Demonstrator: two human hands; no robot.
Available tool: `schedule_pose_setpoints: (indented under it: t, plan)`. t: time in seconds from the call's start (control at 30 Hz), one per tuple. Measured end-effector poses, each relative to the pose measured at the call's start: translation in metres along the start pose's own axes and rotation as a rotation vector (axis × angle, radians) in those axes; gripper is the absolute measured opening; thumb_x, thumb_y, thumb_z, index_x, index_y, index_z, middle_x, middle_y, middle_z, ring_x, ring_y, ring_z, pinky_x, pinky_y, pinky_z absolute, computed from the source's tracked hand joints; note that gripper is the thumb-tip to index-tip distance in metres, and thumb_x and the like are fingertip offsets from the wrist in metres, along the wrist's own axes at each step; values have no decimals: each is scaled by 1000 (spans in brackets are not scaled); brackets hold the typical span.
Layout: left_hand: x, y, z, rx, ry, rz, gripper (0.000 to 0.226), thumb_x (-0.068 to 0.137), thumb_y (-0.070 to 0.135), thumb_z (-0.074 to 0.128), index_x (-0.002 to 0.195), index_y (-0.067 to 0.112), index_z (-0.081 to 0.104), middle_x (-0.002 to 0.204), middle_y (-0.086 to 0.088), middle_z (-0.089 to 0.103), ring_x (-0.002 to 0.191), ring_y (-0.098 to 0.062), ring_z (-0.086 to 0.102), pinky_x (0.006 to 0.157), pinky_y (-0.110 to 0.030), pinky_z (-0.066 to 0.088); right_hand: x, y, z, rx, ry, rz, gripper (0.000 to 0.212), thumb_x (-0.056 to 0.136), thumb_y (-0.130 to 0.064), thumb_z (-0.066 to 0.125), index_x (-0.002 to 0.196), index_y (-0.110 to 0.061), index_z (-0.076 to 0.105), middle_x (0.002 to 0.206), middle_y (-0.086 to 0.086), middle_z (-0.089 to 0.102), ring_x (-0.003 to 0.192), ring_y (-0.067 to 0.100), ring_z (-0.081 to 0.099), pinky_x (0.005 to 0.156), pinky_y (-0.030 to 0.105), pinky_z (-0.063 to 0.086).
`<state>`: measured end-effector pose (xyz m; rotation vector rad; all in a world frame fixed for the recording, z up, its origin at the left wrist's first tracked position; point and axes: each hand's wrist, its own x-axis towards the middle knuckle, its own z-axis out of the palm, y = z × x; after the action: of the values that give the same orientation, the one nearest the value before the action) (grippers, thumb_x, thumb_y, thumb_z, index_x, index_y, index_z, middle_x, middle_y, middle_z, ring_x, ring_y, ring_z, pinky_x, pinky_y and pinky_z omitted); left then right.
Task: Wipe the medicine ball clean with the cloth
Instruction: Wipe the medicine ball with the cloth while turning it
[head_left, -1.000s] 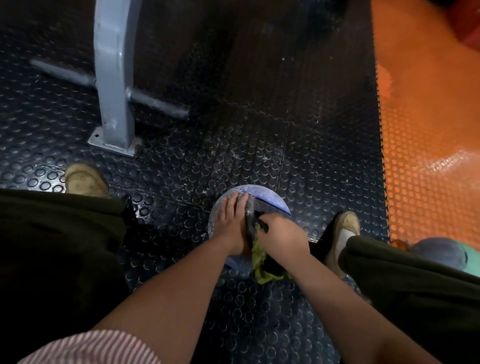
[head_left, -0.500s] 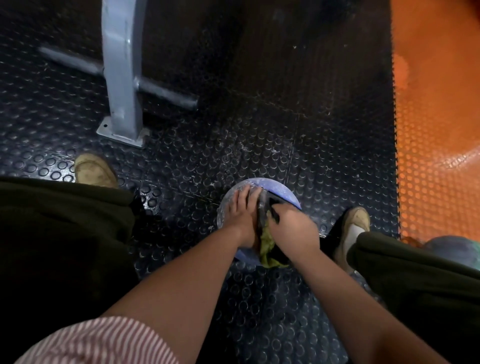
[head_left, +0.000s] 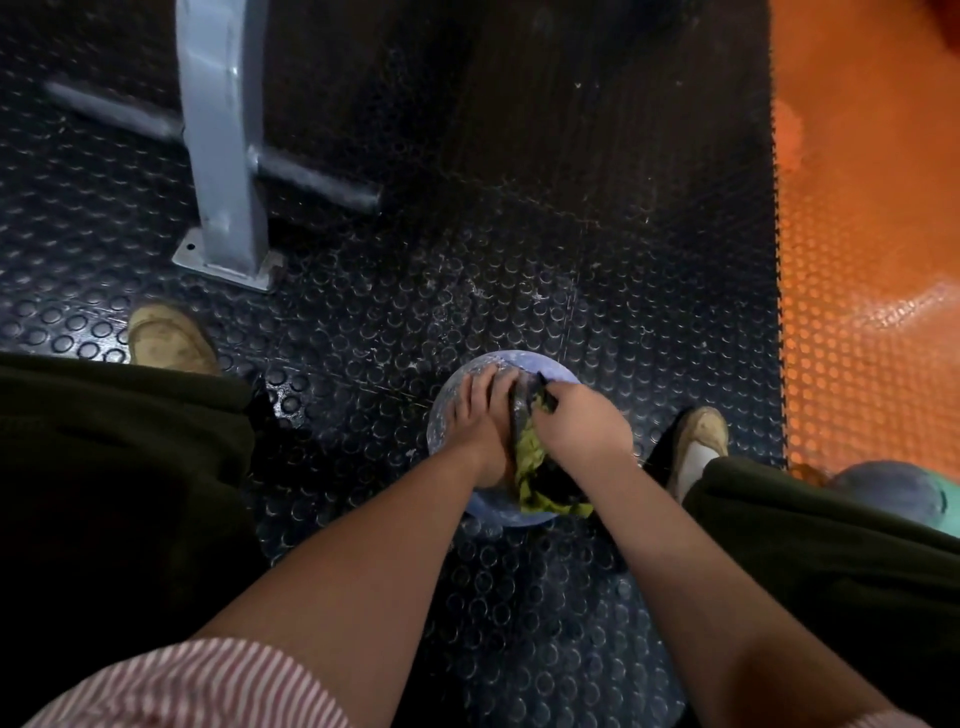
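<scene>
**Right hand clenched on the cloth, left hand flat on the ball**

Your right hand (head_left: 582, 426) is curled into a fist round the crumpled yellow-green cloth (head_left: 531, 460), knuckles up, and presses it onto the top of the round, dusty blue-grey medicine ball (head_left: 445, 415). A dark corner of the cloth sticks out past your knuckles on the far side. The loose remainder trails out under your wrist and drapes over the ball's near edge. Your left hand (head_left: 480, 423) lies just beside the right, on the left half of the ball, with its fingers straight and together, flat on the surface and gripping nothing. The cloth fills the narrow strip between the two hands.

The medicine ball sits on the black rubber floor mat with raised round studs (head_left: 519, 291), between your feet. The tan left shoe (head_left: 169, 338) is well apart to the left, and the tan right shoe (head_left: 698, 439) is near the ball's right side. Dark green trouser legs (head_left: 119, 467) cover both knees, and a red-and-white striped sleeve (head_left: 197, 686) shows at the bottom left. Beyond the left shoe a grey-blue square steel post (head_left: 223, 156) stands on a flat base plate, with a grey round bar (head_left: 317, 182) crossing it. An orange studded floor section (head_left: 857, 312) borders the mat on the right. A second ball, blue-grey and teal (head_left: 893, 493), shows past your right trouser leg, partly hidden.
</scene>
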<state>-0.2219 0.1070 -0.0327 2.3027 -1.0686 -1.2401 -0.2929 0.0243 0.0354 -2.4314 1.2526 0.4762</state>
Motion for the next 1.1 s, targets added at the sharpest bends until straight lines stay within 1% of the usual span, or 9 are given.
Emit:
schedule_pose_setpoints:
  t: [0.1, 0.2, 0.3, 0.4, 0.6, 0.73, 0.9, 1.0, 1.1]
  plan:
    - [3, -4, -1, -6, 2, 24, 112, 79, 13, 72, 150, 35, -12, 158, 3, -25, 146, -24, -23, 121, -44, -5, -20, 6, 8, -20, 23, -47, 21, 93, -31, 46, 100, -22, 63, 93, 2, 66, 90, 28, 61, 65, 29, 39]
    - [1, -8, 3, 71, -2, 22, 115, 80, 20, 73, 149, 34, -18, 157, 0, -28, 145, -27, -25, 121, -45, -5, -12, 2, 4, -32, 16, -43, 24, 93, -33, 45, 104, -24, 65, 96, 1, 66, 90, 27, 60, 66, 29, 39]
    - [0, -12, 4, 117, -27, 11, 133, 70, 33, 85, 149, 27, -23, 156, -4, -31, 144, -31, -27, 120, -50, -4, 13, -10, -3, -2, -12, -8, 24, 95, -31, 44, 104, -21, 64, 89, 3, 61, 79, 24, 53, 65, 28, 40]
    - [4, -11, -3, 107, -47, -24, 147, 57, 33, 93, 150, 29, -21, 157, -2, -30, 145, -29, -25, 120, -50, -3, 31, -18, -6, 12, -20, 15, 22, 95, -28, 46, 106, -18, 62, 92, 3, 62, 77, 23, 53, 64, 29, 42]
    - [5, -11, -3, -32, 17, -3, 117, 74, 18, 78, 150, 39, -9, 158, 5, -23, 147, -22, -20, 121, -41, -1, -14, 2, 10, -29, 26, -64, 23, 95, -35, 44, 101, -21, 61, 95, 2, 65, 87, 28, 60, 65, 30, 41]
    - [3, -8, 1, 61, 15, -7, 120, 76, 22, 78, 149, 38, -15, 157, 3, -27, 145, -25, -24, 120, -41, -5, -5, 3, 7, -69, 9, -69, 22, 94, -33, 45, 103, -23, 62, 98, 1, 66, 89, 26, 61, 65, 30, 42]
    - [6, -6, -1, 108, -37, -20, 147, 56, 34, 92, 149, 30, -21, 155, -3, -32, 144, -30, -28, 119, -52, -7, 35, -9, -7, -38, -6, 14, 20, 95, -27, 44, 102, -18, 60, 93, 2, 62, 79, 24, 54, 63, 30, 42]
    - [10, -8, -7, 21, -15, -7, 134, 64, 27, 88, 150, 34, -14, 158, 0, -24, 146, -28, -21, 120, -48, -2, 27, -10, -6, 3, -20, 19, 23, 96, -29, 42, 107, -19, 60, 85, 0, 55, 77, 23, 52, 64, 30, 42]
    - [12, -12, -10, -16, 7, 8, 120, 74, 23, 80, 150, 38, -12, 158, 4, -22, 147, -22, -18, 121, -40, 1, 1, -3, 2, -39, -15, -44, 25, 95, -33, 43, 112, -24, 60, 96, -1, 63, 87, 25, 59, 66, 29, 42]
